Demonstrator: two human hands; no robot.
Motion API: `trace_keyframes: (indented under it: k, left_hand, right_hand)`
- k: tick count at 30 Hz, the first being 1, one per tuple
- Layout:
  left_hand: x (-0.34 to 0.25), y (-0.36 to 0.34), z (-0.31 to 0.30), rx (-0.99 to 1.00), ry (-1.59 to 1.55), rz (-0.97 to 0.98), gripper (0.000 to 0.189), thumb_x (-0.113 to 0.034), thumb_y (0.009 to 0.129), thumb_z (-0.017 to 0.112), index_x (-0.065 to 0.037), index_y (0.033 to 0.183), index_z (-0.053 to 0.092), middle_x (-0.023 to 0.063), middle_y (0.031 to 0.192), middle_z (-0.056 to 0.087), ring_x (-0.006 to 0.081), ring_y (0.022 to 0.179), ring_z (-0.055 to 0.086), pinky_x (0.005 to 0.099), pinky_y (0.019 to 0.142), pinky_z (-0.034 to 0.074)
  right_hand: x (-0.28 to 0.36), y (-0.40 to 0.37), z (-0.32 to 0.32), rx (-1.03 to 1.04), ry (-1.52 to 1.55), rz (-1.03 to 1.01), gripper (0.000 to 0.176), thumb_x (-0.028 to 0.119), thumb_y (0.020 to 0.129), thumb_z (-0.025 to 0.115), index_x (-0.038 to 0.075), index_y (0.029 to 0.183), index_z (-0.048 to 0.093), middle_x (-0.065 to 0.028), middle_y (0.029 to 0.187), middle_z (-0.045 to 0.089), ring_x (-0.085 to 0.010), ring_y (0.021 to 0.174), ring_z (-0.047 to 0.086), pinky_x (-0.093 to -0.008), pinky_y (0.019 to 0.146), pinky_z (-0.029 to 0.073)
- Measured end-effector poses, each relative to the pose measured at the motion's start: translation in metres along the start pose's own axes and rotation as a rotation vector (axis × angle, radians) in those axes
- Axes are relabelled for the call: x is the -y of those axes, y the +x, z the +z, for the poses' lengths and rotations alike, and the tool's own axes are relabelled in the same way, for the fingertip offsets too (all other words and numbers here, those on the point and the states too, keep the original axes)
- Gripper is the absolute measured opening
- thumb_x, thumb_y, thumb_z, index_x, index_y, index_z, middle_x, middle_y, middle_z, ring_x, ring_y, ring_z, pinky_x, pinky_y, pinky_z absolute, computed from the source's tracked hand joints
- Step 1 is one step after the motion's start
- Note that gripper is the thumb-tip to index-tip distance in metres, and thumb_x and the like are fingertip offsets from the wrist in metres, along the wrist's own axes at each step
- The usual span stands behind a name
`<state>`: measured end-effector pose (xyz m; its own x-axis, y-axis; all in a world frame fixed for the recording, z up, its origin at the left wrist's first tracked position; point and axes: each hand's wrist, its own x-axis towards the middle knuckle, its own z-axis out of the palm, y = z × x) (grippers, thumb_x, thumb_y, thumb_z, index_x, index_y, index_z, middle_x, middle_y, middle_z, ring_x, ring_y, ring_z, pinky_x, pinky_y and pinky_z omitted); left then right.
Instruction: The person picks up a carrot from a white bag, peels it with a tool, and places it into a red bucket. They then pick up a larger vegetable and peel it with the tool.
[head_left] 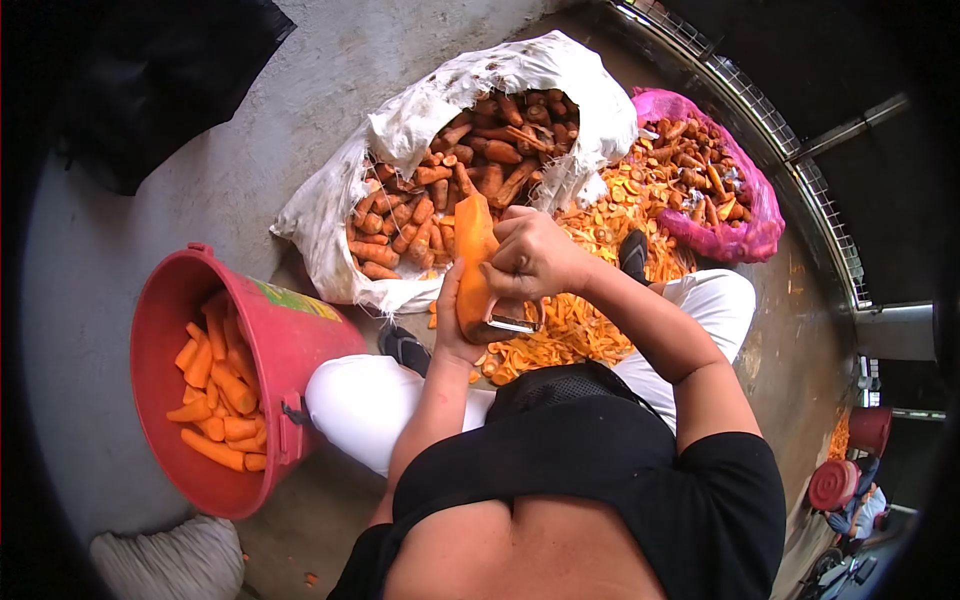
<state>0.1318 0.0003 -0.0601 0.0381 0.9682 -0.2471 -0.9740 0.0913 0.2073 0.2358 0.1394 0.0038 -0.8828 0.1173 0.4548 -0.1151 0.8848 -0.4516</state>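
Observation:
A large, mostly peeled carrot [474, 245] points away from me, its near end still dark with skin. My left hand [458, 318] is wrapped round its lower left side. In my right hand [530, 255] is a peeler [514, 323], whose metal blade lies against the near right side of the carrot; its handle is mostly hidden by my fingers. Beyond my hands, a white sack [340, 215] gapes open over many unpeeled carrots [500, 150]. Orange peelings [570, 335] cover the floor below and to the right of my hands.
A red bucket [320, 340] with peeled carrots [225, 390] stands left of my knee. A pink mesh sack [762, 215] with carrots and scraps is at the far right. A black sheet-like item [170, 80] lies upper left, pale cloth [170, 560] lower left. Another person [862, 512] is far right.

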Motion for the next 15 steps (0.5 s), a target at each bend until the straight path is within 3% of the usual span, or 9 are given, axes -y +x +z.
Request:
trace_keyframes:
  k: [3, 7, 8, 9, 11, 12, 14, 15]
  left_hand:
    - [0.002, 0.000, -0.005, 0.009, -0.002, 0.039, 0.051, -0.044, 0.098, 0.045, -0.007, 0.132, 0.050, 0.0107, 0.118, 0.062, 0.0235, 0.105, 0.064, 0.0404, 0.090, 0.054]
    - [-0.002, 0.002, -0.015, -0.056, -0.020, 0.041, 0.050, -0.045, 0.096, 0.049, -0.007, 0.128, 0.053, 0.0108, 0.113, 0.064, 0.0239, 0.101, 0.065, 0.0410, 0.088, 0.055]
    - [-0.006, 0.004, -0.030, 0.079, -0.025, -0.019, 0.050, -0.046, 0.095, 0.050, -0.006, 0.125, 0.054, 0.0114, 0.109, 0.065, 0.0245, 0.097, 0.066, 0.0410, 0.084, 0.056]
    - [0.000, -0.004, -0.021, -0.041, 0.154, 0.046, 0.052, -0.046, 0.095, 0.051, -0.005, 0.126, 0.052, 0.0132, 0.106, 0.065, 0.0257, 0.091, 0.068, 0.0411, 0.080, 0.057]
    - [0.015, -0.012, -0.002, -0.032, 0.068, 0.000, 0.055, -0.041, 0.096, 0.051, -0.005, 0.137, 0.041, 0.0145, 0.119, 0.059, 0.0274, 0.103, 0.064, 0.0423, 0.084, 0.057]
    - [0.018, -0.011, -0.012, 0.002, 0.079, -0.048, 0.059, -0.041, 0.096, 0.050, -0.005, 0.140, 0.037, 0.0149, 0.125, 0.056, 0.0288, 0.105, 0.063, 0.0421, 0.086, 0.056]
    - [0.020, -0.013, -0.003, 0.067, 0.045, -0.071, 0.059, -0.042, 0.096, 0.050, -0.005, 0.141, 0.036, 0.0145, 0.124, 0.056, 0.0290, 0.106, 0.063, 0.0422, 0.087, 0.056]
    - [0.018, -0.011, 0.003, 0.109, 0.032, -0.074, 0.059, -0.042, 0.096, 0.049, -0.005, 0.141, 0.036, 0.0143, 0.124, 0.056, 0.0291, 0.106, 0.063, 0.0422, 0.088, 0.056]
  right_hand:
    - [-0.009, 0.008, -0.005, -0.050, 0.064, 0.027, 0.036, 0.013, 0.074, 0.065, 0.010, 0.044, 0.046, -0.0030, 0.045, 0.040, -0.0223, 0.050, 0.045, -0.0358, 0.056, 0.034]
    - [-0.023, 0.011, 0.006, -0.004, -0.026, 0.062, 0.030, 0.017, 0.073, 0.066, 0.010, 0.046, 0.056, -0.0028, 0.047, 0.046, -0.0212, 0.051, 0.047, -0.0361, 0.060, 0.040]
    - [-0.036, 0.012, 0.010, -0.042, -0.043, 0.095, 0.024, 0.019, 0.073, 0.066, 0.012, 0.050, 0.064, -0.0027, 0.048, 0.049, -0.0190, 0.051, 0.049, -0.0347, 0.063, 0.043]
    - [-0.053, 0.012, 0.009, -0.047, -0.101, 0.136, 0.021, 0.020, 0.073, 0.067, 0.014, 0.053, 0.069, -0.0017, 0.048, 0.050, -0.0166, 0.051, 0.050, -0.0335, 0.064, 0.045]
    - [-0.084, 0.013, -0.002, -0.012, -0.284, 0.217, 0.026, 0.027, 0.075, 0.065, 0.014, 0.053, 0.067, -0.0006, 0.050, 0.054, -0.0197, 0.054, 0.053, -0.0385, 0.066, 0.045]
    - [-0.090, 0.014, -0.007, 0.005, -0.449, 0.229, 0.027, 0.027, 0.075, 0.064, 0.014, 0.052, 0.063, 0.0008, 0.048, 0.050, -0.0181, 0.053, 0.050, -0.0370, 0.065, 0.043]
    - [-0.103, 0.014, -0.017, 0.106, -0.814, 0.264, 0.029, 0.023, 0.077, 0.060, 0.015, 0.050, 0.051, 0.0032, 0.045, 0.038, -0.0152, 0.050, 0.042, -0.0350, 0.063, 0.038]
    - [-0.130, 0.007, -0.016, 0.177, -1.130, 0.237, 0.027, 0.022, 0.079, 0.057, 0.017, 0.053, 0.055, 0.0032, 0.045, 0.044, -0.0149, 0.051, 0.047, -0.0369, 0.063, 0.038]
